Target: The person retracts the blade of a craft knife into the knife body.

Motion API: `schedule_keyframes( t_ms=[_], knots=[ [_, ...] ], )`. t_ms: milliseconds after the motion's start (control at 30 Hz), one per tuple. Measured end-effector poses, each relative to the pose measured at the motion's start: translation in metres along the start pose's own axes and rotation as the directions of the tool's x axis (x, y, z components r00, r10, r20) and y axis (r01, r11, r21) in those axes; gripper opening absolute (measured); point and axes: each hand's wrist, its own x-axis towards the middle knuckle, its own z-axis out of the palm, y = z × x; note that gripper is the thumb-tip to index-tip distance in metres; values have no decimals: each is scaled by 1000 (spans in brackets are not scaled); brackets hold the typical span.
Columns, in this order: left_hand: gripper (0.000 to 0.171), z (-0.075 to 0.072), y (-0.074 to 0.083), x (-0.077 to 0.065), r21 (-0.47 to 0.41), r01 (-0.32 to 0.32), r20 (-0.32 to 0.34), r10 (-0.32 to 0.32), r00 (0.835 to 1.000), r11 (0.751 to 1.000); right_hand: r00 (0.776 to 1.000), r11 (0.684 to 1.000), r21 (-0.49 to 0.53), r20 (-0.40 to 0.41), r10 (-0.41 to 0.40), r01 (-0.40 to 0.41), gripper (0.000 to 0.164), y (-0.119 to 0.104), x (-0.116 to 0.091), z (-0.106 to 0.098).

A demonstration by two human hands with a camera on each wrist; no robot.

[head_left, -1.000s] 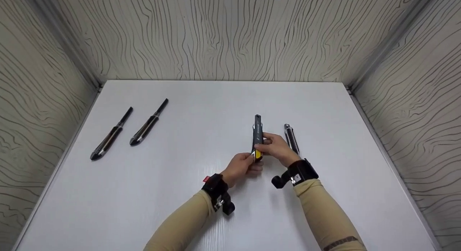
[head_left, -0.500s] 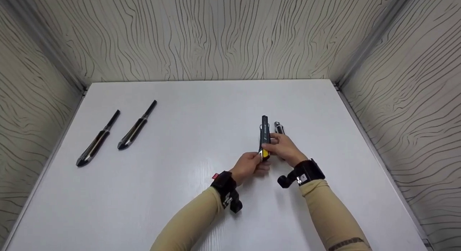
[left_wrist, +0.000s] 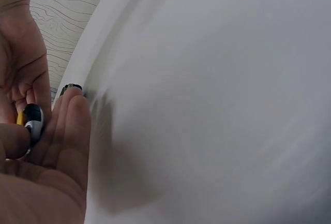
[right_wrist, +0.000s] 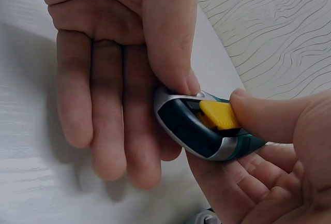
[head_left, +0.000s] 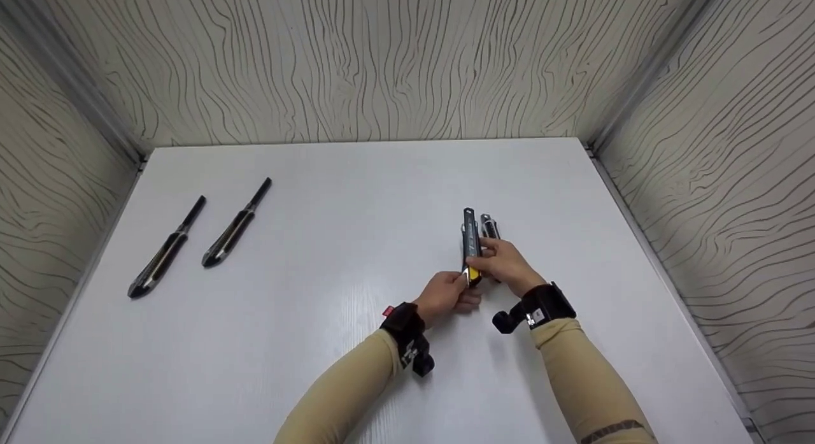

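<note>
In the head view, a utility knife (head_left: 471,240) with a long dark body and a yellow piece at its near end points away from me. My left hand (head_left: 444,296) pinches its near end; in the right wrist view the left thumb (right_wrist: 173,43) presses the silver edge, the other fingers stretched out. My right hand (head_left: 506,265) grips the knife from the right, its thumb (right_wrist: 269,113) against the yellow piece (right_wrist: 218,115). Just beyond the right fingers, a second dark-and-silver tool (head_left: 489,226) lies partly hidden on the table.
On the left of the white table (head_left: 350,367) lie two dark-handled tools with slim black ends, one farther left (head_left: 162,259) and one nearer the middle (head_left: 232,234). Wood-patterned panels (head_left: 382,62) rise behind and on both sides.
Both hands have moved right over the table with the utility knife, narrowing the gap to the tool on the right. The head view has turned slightly. Both hands keep hold of the knife.
</note>
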Motion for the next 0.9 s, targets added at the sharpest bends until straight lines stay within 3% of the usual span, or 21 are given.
schedule_keyframes(
  t_ms=[433, 700, 900],
  knots=[
    [29, -19, -2, -16, -26, 13, -62, -14, 998, 1000, 997, 999, 13, -50, 53, -53, 56, 3, 10, 13],
    [32, -30, -5, -22, -42, -36, -73, 33, 997, 998, 995, 973, -229, -101, -21, -2, 60, 5, 14, 16],
    [33, -36, -4, -25, -55, -29, -89, 24, 996, 998, 988, 943, -334, -146, -57, 5, 52, -1, 13, 21]
  ],
)
